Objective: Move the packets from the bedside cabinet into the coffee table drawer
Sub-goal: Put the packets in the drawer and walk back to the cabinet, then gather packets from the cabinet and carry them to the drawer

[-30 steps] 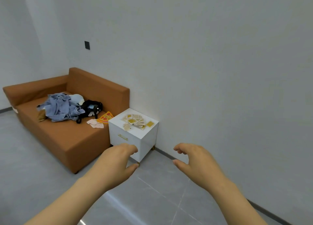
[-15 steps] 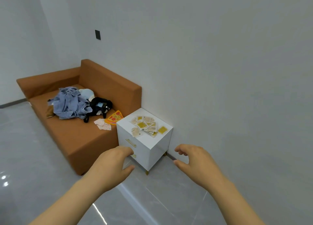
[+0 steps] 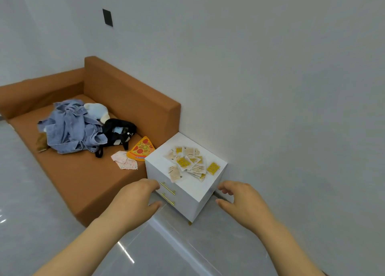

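Loose-curled hands [image 3: 136, 203] [image 3: 244, 203] near flat square packets [image 3: 190, 164]

The white bedside cabinet [image 3: 193, 189] bears a loose scatter of yellow and beige packets [image 3: 183, 162]

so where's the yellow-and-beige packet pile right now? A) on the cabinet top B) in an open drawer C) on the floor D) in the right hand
A: the packets lie scattered on top of the bedside cabinet; left hand and right hand hold nothing.
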Demonstrator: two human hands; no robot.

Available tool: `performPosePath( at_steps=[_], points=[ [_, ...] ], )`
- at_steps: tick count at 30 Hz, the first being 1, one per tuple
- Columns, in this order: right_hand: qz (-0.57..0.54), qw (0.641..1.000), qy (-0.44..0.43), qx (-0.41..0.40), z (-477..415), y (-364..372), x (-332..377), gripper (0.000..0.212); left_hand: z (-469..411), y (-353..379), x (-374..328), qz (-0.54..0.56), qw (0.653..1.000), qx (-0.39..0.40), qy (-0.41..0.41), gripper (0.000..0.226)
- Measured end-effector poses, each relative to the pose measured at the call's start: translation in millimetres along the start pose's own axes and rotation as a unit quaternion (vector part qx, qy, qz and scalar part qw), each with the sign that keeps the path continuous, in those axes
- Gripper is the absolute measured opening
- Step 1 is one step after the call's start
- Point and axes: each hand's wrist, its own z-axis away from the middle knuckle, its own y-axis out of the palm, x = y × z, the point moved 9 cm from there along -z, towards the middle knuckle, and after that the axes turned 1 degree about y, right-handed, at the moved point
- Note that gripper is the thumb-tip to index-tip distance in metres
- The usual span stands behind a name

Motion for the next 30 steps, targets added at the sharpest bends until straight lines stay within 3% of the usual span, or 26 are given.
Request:
performPosePath(
  at_steps=[14,24,30],
  points=[
    [-0.045,0.993,0.092,0.064,-176,36,-47,0.032,-204,37,77,-0.005,0.996,0.091,0.013,0.037],
    [-0.056,0.987,0.101,0.116,-326,48,-90,0.036,-348,68,103,-0.017,0.989,0.143,-0.042,0.043],
    [-0.057,0.976,0.143,0.156,-376,80,-124,0.037,-398,125,136,-0.022,0.971,0.222,-0.088,0.047]
  ],
)
